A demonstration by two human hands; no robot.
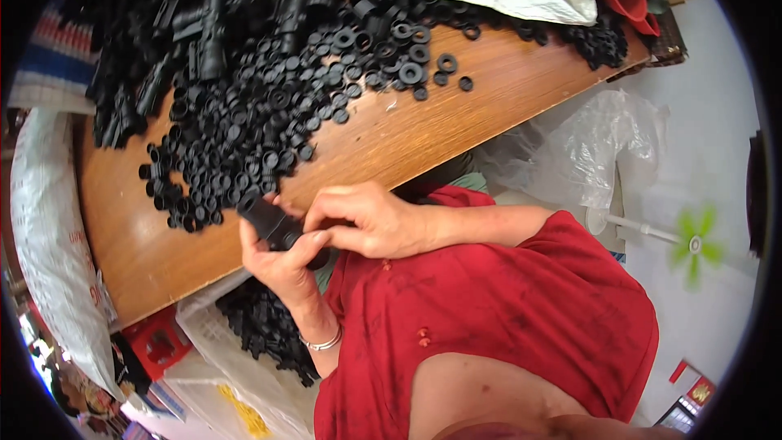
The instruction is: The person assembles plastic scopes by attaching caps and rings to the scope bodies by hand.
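My left hand [285,273] grips a black tubular plastic part [271,222], with fingers and thumb wrapped round it. It is held tilted, just over the near edge of the table, in front of my red shirt. My right hand [366,216] has come in from the right with its fingers bent and pinched together at the near end of the part. Whatever lies between those fingertips is hidden. Small black round caps [232,126] lie in a loose heap just beyond my hands. Several black rings [410,73] are on the heap's right side.
Black scope-like tubes [212,41] are piled at the back left of the wooden table [407,134]. A white sack [53,236] stands at its left edge. Below the table, a lined crate holds small black parts [265,326]. A green fan [695,246] is at the right.
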